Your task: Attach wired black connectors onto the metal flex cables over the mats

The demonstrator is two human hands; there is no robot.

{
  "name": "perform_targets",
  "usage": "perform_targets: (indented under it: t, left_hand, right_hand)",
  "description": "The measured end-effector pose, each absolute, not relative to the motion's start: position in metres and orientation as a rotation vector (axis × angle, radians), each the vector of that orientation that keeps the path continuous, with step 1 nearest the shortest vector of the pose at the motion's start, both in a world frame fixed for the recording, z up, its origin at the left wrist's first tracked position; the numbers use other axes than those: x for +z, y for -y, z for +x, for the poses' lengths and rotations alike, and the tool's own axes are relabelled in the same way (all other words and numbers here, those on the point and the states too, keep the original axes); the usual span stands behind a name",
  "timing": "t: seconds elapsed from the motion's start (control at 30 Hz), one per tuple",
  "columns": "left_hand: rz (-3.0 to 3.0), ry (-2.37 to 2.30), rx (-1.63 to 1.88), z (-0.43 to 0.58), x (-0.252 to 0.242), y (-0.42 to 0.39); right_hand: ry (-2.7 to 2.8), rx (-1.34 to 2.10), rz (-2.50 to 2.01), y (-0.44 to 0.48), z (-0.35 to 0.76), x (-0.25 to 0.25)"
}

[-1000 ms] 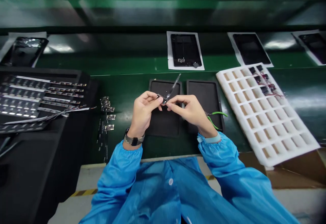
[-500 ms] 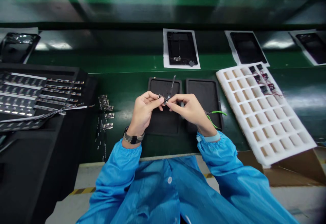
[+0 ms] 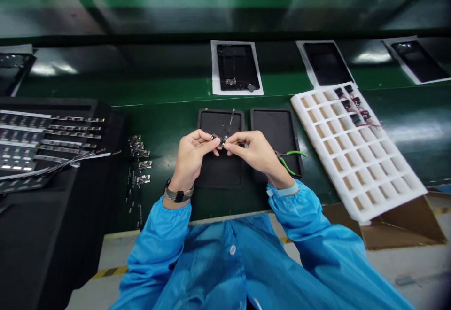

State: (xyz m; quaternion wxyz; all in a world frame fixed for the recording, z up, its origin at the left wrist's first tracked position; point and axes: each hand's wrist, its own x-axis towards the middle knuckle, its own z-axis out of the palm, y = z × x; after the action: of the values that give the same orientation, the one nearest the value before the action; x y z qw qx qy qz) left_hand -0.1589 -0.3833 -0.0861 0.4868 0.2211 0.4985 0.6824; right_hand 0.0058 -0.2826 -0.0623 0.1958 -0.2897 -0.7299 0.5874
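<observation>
A small circuit board with a thin flex cable sticking up from it is held between my fingertips. My left hand pinches its left end, thumb against forefinger. At the right end, near the base of the cable, my right hand pinches it too. The fingers cover most of the board, so its details are hidden. Below both hands lies a black tray. A second black tray is beside it, partly under my right hand, and green-handled pliers rest across its right side.
Loose circuit boards with cables lie left of the trays. Farther left, a black box carries strips of flex parts. A white foam tray with several small wired parts stands right. Tablet-like screens lie along the back.
The scene has shifted a little to the left in view as the head turned. Both hands keep their pinch on the circuit board; the flex cable stands slightly more upright.
</observation>
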Motion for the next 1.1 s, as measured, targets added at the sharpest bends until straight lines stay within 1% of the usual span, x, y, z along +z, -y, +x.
perform_targets:
  t: [0.23, 0.77, 0.9, 0.97, 1.1]
  left_hand:
    - [0.473, -1.148, 1.626, -0.157, -0.084, 0.382]
    - [0.432, -1.085, 1.611, -0.155, -0.087, 0.382]
    - [0.498, -1.101, 1.649, -0.160, -0.082, 0.384]
    - [0.520, -1.105, 1.734, -0.171, -0.078, 0.388]
    - [0.435, -1.080, 2.019, -0.201, -0.072, 0.397]
  right_hand:
    - [2.017, 1.672, -0.773, 0.281, 0.008, -0.060]
    - [1.881, 1.854, -0.757, 0.282, 0.009, -0.063]
    - [2.010, 1.710, -0.731, 0.276, 0.013, -0.058]
    - [2.067, 1.535, -0.750, 0.266, 0.017, -0.058]
    - [2.149, 1.150, -0.915, 0.238, 0.013, -0.068]
